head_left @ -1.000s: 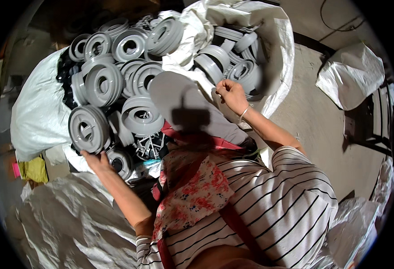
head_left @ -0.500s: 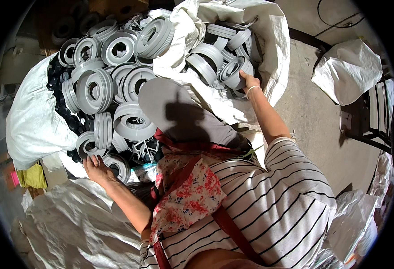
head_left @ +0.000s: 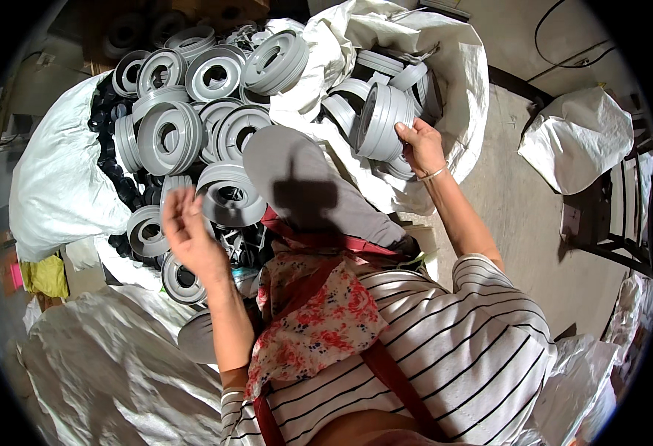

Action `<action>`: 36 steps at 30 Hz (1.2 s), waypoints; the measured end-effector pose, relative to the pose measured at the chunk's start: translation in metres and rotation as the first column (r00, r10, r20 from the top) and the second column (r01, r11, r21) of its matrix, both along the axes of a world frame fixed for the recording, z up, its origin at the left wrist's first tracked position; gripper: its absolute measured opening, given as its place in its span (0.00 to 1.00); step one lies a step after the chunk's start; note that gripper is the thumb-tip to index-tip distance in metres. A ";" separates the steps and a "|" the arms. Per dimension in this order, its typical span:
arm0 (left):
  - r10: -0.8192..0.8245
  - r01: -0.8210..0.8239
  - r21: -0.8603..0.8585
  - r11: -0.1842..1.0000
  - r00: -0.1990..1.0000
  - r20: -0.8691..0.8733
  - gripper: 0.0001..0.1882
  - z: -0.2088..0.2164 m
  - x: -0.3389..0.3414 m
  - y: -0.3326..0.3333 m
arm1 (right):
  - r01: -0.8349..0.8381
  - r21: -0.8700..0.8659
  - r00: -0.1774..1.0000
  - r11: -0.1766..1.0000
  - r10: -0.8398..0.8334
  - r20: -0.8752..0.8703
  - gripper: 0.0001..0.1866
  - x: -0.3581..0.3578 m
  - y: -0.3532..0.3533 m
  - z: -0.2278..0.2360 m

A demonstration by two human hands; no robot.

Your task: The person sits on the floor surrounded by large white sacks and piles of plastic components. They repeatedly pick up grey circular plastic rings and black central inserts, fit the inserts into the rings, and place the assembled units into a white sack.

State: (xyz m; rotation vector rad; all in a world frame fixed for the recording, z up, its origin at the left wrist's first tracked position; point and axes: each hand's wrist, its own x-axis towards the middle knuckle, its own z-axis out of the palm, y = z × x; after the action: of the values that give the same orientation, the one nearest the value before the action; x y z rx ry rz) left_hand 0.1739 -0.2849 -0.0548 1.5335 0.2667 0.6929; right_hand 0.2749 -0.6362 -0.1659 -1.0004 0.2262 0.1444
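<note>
Pale floor [head_left: 523, 230], left hand [head_left: 195, 236] open, right hand [head_left: 422, 145] gripping one ridged part [head_left: 384, 125]

From the right hand [head_left: 422, 147], the floor [head_left: 520, 178] leaves room at 3 to 5 o'clock, as far as the bag [head_left: 579, 137] at 3 and the rack [head_left: 616, 251] at 4. The sack wall [head_left: 474, 104] blocks 1 to 2; the held piece [head_left: 386, 123] blocks 10. The leg [head_left: 289, 163] stands between the hands. Rings [head_left: 150, 141] crowd the left hand [head_left: 196, 238] from 7 round to 1.
</note>
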 end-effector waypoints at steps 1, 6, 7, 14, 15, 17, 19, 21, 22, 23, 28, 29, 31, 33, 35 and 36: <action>-0.077 0.077 0.027 0.997 0.997 -0.012 0.20 0.001 0.003 -0.012 | -0.016 0.002 1.000 1.000 0.016 0.020 0.15 -0.003 0.003 0.012; -0.509 0.438 -0.345 0.830 0.848 -0.147 0.17 -0.001 0.013 -0.073 | -0.086 -0.108 0.984 0.990 0.102 0.145 0.16 -0.021 0.025 0.053; -0.533 0.491 -0.245 0.836 0.832 -0.152 0.17 -0.006 0.019 -0.086 | -0.096 -0.164 0.980 0.982 0.122 0.156 0.16 -0.027 0.030 0.059; -0.757 0.660 -0.376 0.650 0.603 -0.250 0.18 -0.025 0.036 -0.104 | 0.286 -0.843 0.632 0.456 0.571 0.524 0.09 -0.066 0.071 0.093; -0.714 0.647 -0.306 0.699 0.656 -0.245 0.18 -0.028 0.034 -0.104 | 0.325 -0.814 0.587 0.481 0.573 0.573 0.09 -0.067 0.076 0.096; -0.616 0.594 -0.162 0.788 0.757 -0.219 0.18 -0.034 0.029 -0.107 | 0.387 -0.775 0.517 0.500 0.578 0.631 0.10 -0.070 0.084 0.100; -0.489 0.571 0.412 0.710 0.821 -0.295 0.19 -0.037 0.027 -0.103 | 0.426 -0.749 0.486 0.508 0.570 0.663 0.11 -0.070 0.089 0.103; -0.486 0.554 0.465 0.691 0.831 -0.270 0.21 -0.039 0.025 -0.104 | 0.422 -0.754 0.484 0.503 0.578 0.657 0.11 -0.070 0.090 0.104; -0.546 0.589 0.244 0.770 0.807 -0.225 0.21 -0.039 0.025 -0.106 | 0.405 -0.768 0.497 0.496 0.585 0.640 0.10 -0.070 0.089 0.105; -0.581 0.608 0.143 0.781 0.792 -0.189 0.22 -0.038 0.025 -0.105 | 0.387 -0.782 0.510 0.489 0.593 0.623 0.10 -0.071 0.088 0.105; -0.700 0.582 -0.501 0.640 0.711 -0.069 0.24 -0.032 0.024 -0.111 | 0.289 -0.801 0.600 0.524 0.553 0.578 0.09 -0.075 0.077 0.105; -0.699 0.554 -0.552 0.623 0.712 -0.074 0.25 -0.032 0.022 -0.113 | 0.302 -0.795 0.596 0.527 0.546 0.588 0.09 -0.077 0.075 0.104; -0.651 0.494 -0.545 0.677 0.747 -0.131 0.25 -0.031 0.017 -0.119 | 0.289 -0.803 0.607 0.521 0.549 0.574 0.09 -0.080 0.069 0.102; -0.621 0.469 -0.528 0.708 0.769 -0.150 0.25 -0.032 0.012 -0.124 | 0.277 -0.801 0.598 0.531 0.557 0.576 0.09 -0.083 0.065 0.099; -0.621 0.505 -0.474 0.721 0.775 -0.118 0.25 -0.034 0.010 -0.125 | 0.253 -0.798 0.602 0.546 0.557 0.572 0.09 -0.085 0.061 0.094; -0.627 0.534 -0.433 0.726 0.773 -0.097 0.25 -0.034 0.009 -0.125 | 0.257 -0.786 0.600 0.562 0.545 0.586 0.09 -0.087 0.060 0.092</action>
State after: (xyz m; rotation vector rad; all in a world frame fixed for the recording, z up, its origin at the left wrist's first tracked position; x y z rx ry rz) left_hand 0.1826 -0.4102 -0.0892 1.2122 0.0702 -0.0615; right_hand 0.1883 -0.5764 -0.0742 -1.9584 -0.7533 -0.3016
